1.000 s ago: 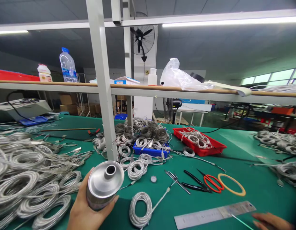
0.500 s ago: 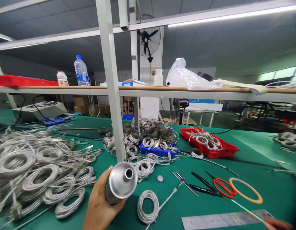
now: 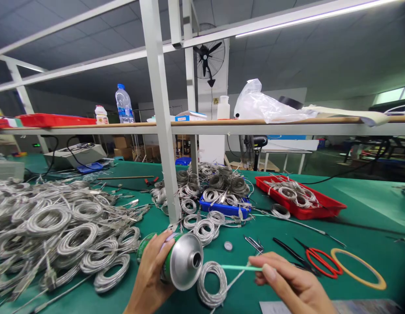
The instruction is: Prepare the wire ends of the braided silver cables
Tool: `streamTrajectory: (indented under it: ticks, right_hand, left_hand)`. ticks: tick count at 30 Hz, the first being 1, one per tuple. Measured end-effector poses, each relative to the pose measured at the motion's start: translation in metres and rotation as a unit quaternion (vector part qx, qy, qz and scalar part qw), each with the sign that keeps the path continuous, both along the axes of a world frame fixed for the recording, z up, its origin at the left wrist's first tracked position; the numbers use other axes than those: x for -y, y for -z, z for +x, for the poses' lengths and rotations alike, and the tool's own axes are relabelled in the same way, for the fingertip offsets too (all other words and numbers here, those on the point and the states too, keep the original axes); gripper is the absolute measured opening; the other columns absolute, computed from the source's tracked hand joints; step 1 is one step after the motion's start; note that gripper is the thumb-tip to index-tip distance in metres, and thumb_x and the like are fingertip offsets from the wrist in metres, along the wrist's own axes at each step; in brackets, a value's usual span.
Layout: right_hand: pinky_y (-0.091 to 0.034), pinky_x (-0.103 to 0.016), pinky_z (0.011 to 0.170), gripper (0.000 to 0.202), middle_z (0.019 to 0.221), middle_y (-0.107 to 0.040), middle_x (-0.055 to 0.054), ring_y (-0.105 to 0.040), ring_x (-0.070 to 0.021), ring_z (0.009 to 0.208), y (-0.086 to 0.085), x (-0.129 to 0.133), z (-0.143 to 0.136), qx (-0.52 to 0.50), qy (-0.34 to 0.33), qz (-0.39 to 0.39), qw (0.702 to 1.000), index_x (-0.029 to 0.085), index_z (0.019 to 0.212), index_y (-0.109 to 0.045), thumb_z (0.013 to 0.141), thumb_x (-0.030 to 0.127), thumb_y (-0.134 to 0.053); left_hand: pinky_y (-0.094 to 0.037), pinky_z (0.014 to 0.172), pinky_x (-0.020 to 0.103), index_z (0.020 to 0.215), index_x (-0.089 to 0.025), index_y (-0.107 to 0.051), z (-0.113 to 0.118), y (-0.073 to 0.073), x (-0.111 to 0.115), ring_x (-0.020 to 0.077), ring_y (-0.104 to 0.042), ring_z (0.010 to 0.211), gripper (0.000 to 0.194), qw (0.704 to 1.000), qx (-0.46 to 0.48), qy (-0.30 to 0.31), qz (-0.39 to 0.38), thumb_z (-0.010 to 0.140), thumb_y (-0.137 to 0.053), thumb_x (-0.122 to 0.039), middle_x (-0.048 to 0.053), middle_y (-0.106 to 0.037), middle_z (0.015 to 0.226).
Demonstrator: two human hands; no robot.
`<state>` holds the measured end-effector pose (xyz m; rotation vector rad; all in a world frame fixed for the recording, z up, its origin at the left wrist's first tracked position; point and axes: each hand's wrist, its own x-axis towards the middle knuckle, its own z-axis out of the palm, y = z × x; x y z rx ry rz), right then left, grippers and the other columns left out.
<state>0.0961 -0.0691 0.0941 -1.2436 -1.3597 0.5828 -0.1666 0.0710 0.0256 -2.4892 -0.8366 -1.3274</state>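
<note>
My left hand [image 3: 156, 266] is wrapped round a green metal can [image 3: 186, 261], tilted so its open spout faces right. Between the thumb and fingers of my right hand [image 3: 284, 279] is a thin pale green stick [image 3: 238, 267], whose left end points toward the can without touching the spout. A coiled clear cable [image 3: 213, 284] lies on the green table just right of the can. Behind it is a small round cap [image 3: 228, 246].
Piled cable coils [image 3: 48, 220] cover the left side. Coils fill a blue tray [image 3: 225, 208] and a red tray [image 3: 303, 211]. Black-handled pliers [image 3: 289, 250], red scissors [image 3: 323, 263], a yellow ring [image 3: 358, 268] and a metal ruler [image 3: 366, 306] lie right. A shelf post [image 3: 165, 152] stands ahead.
The can has tipped from near upright to leaning right. My right hand has come in from the lower right corner with the green stick, toward the can. The view has shifted left.
</note>
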Motion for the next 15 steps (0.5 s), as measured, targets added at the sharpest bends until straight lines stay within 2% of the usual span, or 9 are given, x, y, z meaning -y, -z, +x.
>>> streamTrajectory:
  ticks: [3,5,8,10,13,15]
  right_hand:
    - [-0.052,-0.025,0.063,0.018,0.077,-0.068,-0.002,-0.063,-0.0170,0.070,-0.006,-0.005,-0.022,0.033,0.009,0.087,0.996,0.028,0.082,-0.070,0.081,0.031,-0.052]
    - [-0.050,-0.025,0.064,0.019,0.074,-0.066,-0.001,-0.061,-0.0160,0.068,-0.007,-0.006,-0.032,0.029,0.020,0.118,0.992,0.028,0.080,-0.069,0.083,0.030,-0.050]
    - [-0.047,-0.025,0.066,0.019,0.075,-0.065,-0.001,-0.060,-0.0154,0.070,-0.006,-0.009,-0.040,0.030,0.016,0.130,0.991,0.026,0.079,-0.067,0.083,0.027,-0.049]
    - [-0.046,-0.024,0.064,0.018,0.076,-0.065,-0.002,-0.060,-0.0149,0.071,-0.002,-0.012,-0.043,0.041,-0.010,0.124,0.991,0.025,0.082,-0.068,0.083,0.025,-0.050]
    - [-0.047,-0.024,0.061,0.021,0.078,-0.064,-0.003,-0.060,-0.0149,0.070,0.006,-0.018,-0.045,0.081,-0.052,0.135,0.986,0.024,0.094,-0.067,0.082,0.021,-0.050]
    - [-0.048,-0.026,0.061,0.025,0.080,-0.063,-0.005,-0.059,-0.0162,0.071,0.011,-0.022,-0.046,0.139,-0.052,0.150,0.977,0.024,0.103,-0.064,0.083,0.022,-0.048]
  left_hand:
    - [-0.029,0.097,0.055,0.133,-0.026,-0.020,-0.001,0.001,-0.002,0.0324,-0.038,0.119,0.075,0.999,-0.029,0.004,0.023,0.070,-0.058,-0.013,0.014,-0.039,0.130]
    - [-0.031,0.096,0.055,0.133,-0.027,-0.020,-0.001,0.001,-0.003,0.0328,-0.038,0.119,0.076,0.999,-0.030,0.002,0.032,0.069,-0.059,-0.013,0.015,-0.038,0.130]
    - [-0.031,0.096,0.055,0.133,-0.027,-0.020,0.000,0.002,-0.003,0.0333,-0.039,0.117,0.077,0.998,-0.017,0.008,0.057,0.068,-0.060,-0.013,0.015,-0.038,0.130]
    - [-0.031,0.095,0.055,0.133,-0.026,-0.020,0.001,0.001,-0.003,0.0334,-0.041,0.115,0.078,0.997,-0.008,0.015,0.080,0.068,-0.061,-0.012,0.015,-0.040,0.128]
    - [-0.033,0.092,0.054,0.131,-0.029,-0.022,0.003,-0.001,0.001,0.0329,-0.043,0.113,0.077,0.995,0.005,0.012,0.100,0.068,-0.062,-0.011,0.014,-0.044,0.124]
    - [-0.035,0.089,0.052,0.128,-0.032,-0.026,0.004,-0.001,0.003,0.0322,-0.045,0.110,0.071,0.994,0.014,0.001,0.105,0.069,-0.060,-0.010,0.012,-0.047,0.121]
